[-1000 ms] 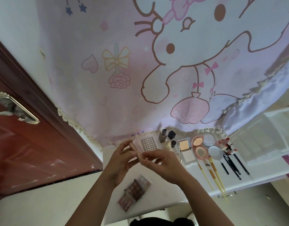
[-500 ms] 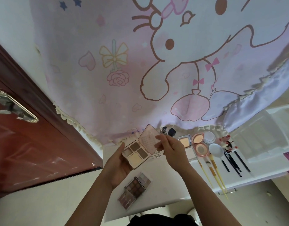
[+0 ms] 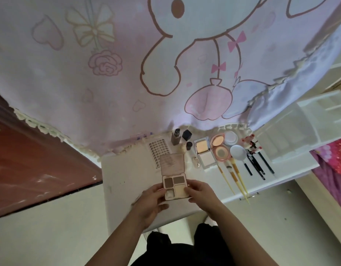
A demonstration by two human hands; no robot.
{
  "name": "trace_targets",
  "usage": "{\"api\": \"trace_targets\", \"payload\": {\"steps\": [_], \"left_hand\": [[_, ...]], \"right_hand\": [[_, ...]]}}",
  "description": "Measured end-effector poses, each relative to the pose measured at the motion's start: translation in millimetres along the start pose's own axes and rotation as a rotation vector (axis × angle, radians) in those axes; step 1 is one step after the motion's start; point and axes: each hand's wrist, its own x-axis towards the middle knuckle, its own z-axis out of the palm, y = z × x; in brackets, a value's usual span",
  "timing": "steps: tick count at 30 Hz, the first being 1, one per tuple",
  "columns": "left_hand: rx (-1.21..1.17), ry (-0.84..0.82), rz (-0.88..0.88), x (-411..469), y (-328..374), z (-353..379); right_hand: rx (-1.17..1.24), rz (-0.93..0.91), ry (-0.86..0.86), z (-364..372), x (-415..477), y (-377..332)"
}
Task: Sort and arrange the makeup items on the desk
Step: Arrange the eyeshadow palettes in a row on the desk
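Both hands are holding the open palette (image 3: 175, 182) just above the bench (image 3: 123, 173), left hand (image 3: 153, 200) and right hand (image 3: 201, 194) with fingers clamped on its side edges. Lowering it flat seems wise, lid kept away from the lash card (image 3: 158, 152), just left of the square compact (image 3: 204, 151).

Bare desk (image 3: 125, 175) left of the hands looks passable — brushes (image 3: 240, 175) and compacts (image 3: 219, 148) crowd the right.
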Motion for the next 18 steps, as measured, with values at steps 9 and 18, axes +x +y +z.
{"api": "trace_targets", "payload": {"steps": [9,18], "left_hand": [[0.235,0.264,-0.024,41,-58,40],[0.489,0.598,0.086,58,-81,51]], "right_hand": [[-0.327,0.061,-0.013,-29,24,44],[-0.706,-0.105,-0.085,-40,54,57]]}}
